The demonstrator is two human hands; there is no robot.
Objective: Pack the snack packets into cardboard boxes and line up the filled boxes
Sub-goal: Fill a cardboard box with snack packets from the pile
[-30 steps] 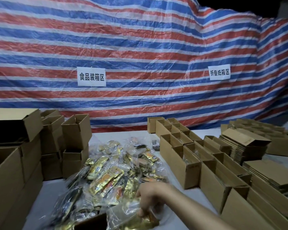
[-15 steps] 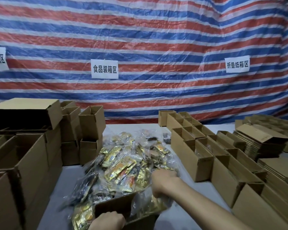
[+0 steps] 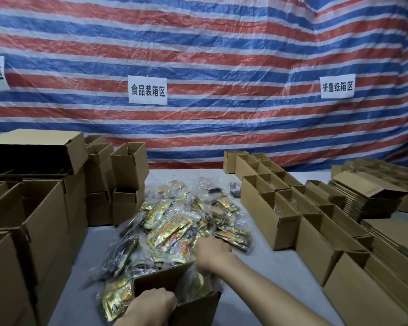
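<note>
At bottom centre, an open cardboard box (image 3: 196, 311) stands on the grey table (image 3: 269, 267). The left hand (image 3: 151, 304) grips its near rim, fingers curled over the edge. The right hand (image 3: 211, 252) is at the box's far right corner, knuckles up and fingers hidden, so I cannot tell whether it holds anything. Snack packets (image 3: 174, 227) lie heaped just beyond the box, with some touching its far wall.

Two bare hands, left hand (image 3: 151, 302) at 6 o'clock, right hand (image 3: 212, 252) with unsleeved forearm from 5 o'clock.
</note>
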